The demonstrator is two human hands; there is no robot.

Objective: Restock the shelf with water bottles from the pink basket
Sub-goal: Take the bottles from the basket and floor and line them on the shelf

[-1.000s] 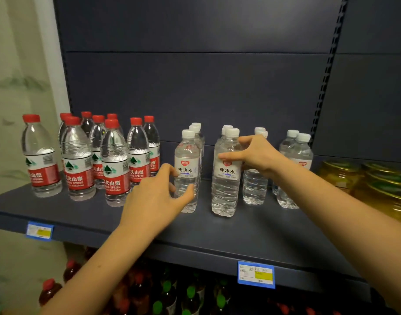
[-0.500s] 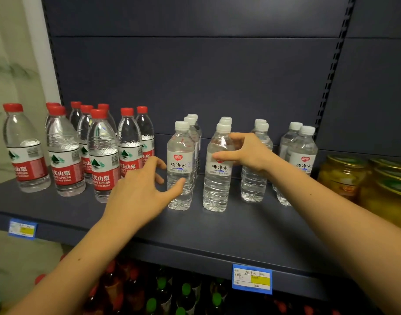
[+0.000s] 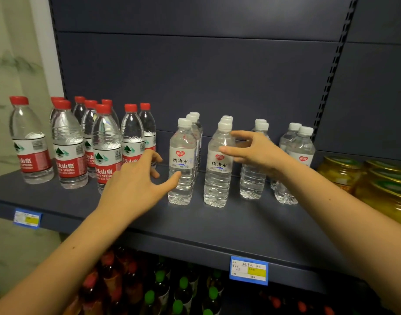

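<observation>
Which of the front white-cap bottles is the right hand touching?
The second front white-cap bottle from the left: the right hand has its thumb on its upper body. The other front ones stand free of that hand.

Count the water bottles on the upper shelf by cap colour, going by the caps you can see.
Red-capped bottles: 9
White-capped bottles: 10 (rear caps in the second column overlap, so this could be 9)
Total: 19

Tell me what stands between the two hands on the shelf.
Head view: two front white-capped clear water bottles stand between the left hand and the right hand.
</observation>
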